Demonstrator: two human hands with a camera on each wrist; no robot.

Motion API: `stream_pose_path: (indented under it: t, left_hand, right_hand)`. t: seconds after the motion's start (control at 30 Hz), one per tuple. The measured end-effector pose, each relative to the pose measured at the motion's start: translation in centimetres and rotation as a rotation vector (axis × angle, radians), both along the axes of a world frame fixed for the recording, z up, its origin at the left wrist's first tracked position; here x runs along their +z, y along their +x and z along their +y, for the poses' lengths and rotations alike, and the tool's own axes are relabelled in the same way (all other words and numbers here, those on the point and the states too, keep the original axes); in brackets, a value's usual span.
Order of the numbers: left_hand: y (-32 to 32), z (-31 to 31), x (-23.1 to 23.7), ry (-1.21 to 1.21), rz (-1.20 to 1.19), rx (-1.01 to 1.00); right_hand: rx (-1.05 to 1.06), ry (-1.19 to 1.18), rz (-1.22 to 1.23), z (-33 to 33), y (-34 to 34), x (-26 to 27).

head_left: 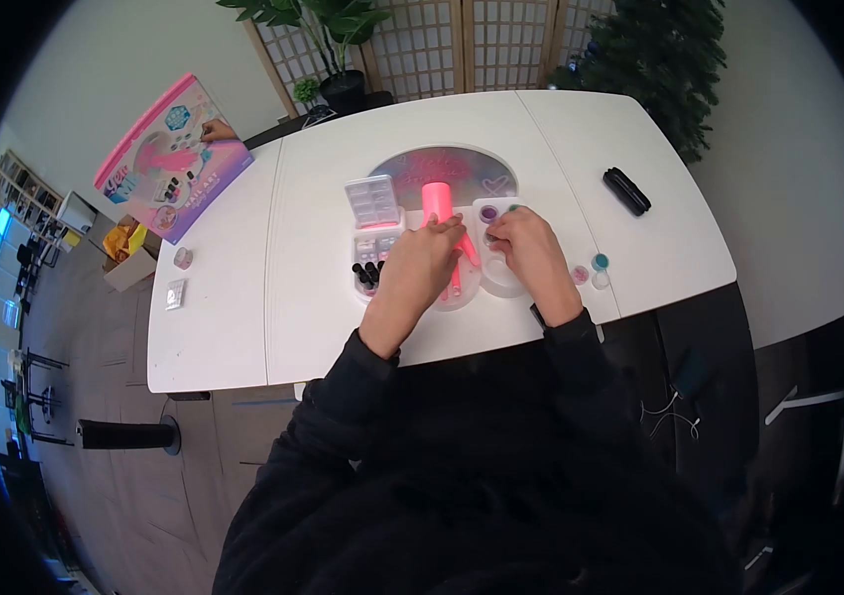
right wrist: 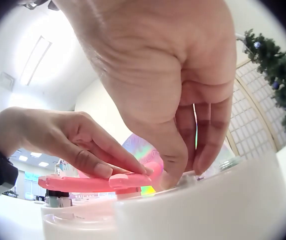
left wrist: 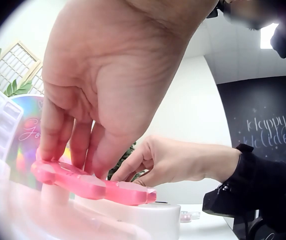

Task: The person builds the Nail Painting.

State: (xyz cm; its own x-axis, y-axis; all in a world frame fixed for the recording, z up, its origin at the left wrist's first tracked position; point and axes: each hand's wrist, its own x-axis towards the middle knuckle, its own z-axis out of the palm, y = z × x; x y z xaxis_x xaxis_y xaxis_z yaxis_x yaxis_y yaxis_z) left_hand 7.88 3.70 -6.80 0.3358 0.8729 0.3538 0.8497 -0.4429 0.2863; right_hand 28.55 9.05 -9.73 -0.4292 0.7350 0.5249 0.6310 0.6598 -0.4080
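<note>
My left hand [head_left: 420,268] rests its fingertips on a pink hand-shaped piece [left wrist: 75,181], fingers nearly straight and pointing down. That piece sits over a pale pink base [head_left: 457,299]. To its right, my right hand [head_left: 531,253] pinches a small clear jar [right wrist: 187,179] between thumb and fingers at the white tray [right wrist: 203,210]; the fingers hide most of the jar. A purple jar [head_left: 488,213] and a teal-topped jar [right wrist: 229,163] sit in the tray close to that hand. Behind the pink piece stands a shiny rounded backboard [head_left: 462,167].
Black-capped bottles [head_left: 367,274] and an open clear compartment case [head_left: 373,203] are left of the pink piece. Small jars [head_left: 581,275] lie at the right, with a black case [head_left: 626,191] farther back. A printed box [head_left: 174,164] stands at the table's left edge.
</note>
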Motion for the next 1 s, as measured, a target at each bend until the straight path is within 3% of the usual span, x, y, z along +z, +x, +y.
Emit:
stream_pose_path:
  t: [0.27, 0.37, 0.43, 0.47, 0.53, 0.67, 0.8, 0.9, 0.93, 1.0]
  left_hand:
    - [0.1, 0.0, 0.4, 0.037, -0.023, -0.012]
    - [-0.2, 0.0, 0.4, 0.066, -0.041, -0.045]
    - [-0.2, 0.0, 0.0, 0.052, -0.057, -0.029]
    - [-0.1, 0.0, 0.0, 0.044, -0.063, -0.010]
    - [0.0, 0.1, -0.1, 0.042, -0.060, 0.002]
    - [-0.1, 0.3, -0.3, 0.081, -0.066, 0.004]
    - [-0.1, 0.0, -0.1, 0.091, -0.076, -0.002]
    - [-0.3, 0.1, -0.5, 0.137, -0.074, -0.014]
    - [-0.2, 0.1, -0.4, 0.138, -0.076, -0.009]
    - [0.0, -0.1, 0.0, 0.079, -0.096, 0.015]
  right_hand:
    - [0.022, -0.054, 0.077, -0.5, 1.9, 0.4]
    - [-0.269, -0.192, 0.259, -0.6, 5.5, 1.1]
    - [-0.703, -0.200, 0.038, -2.3, 8.0, 2.4]
    - [-0.734, -0.172, -0.133, -2.1, 9.9, 1.8]
    - [-0.845, -0.305, -0.134, -1.5, 11.5, 0.8]
    - [-0.799, -0.431, -0.055, 0.4, 12.5, -1.8]
    - [-0.660, -0.249, 0.020, 1.0, 10.6, -2.4]
    - [-0.355, -0.127, 0.165, 1.0, 8.3, -1.4]
    - [-0.349, -0.126, 0.163, 0.9, 7.5, -1.1]
    - [-0.115, -0.145, 0.354, -0.1, 4.9, 0.0]
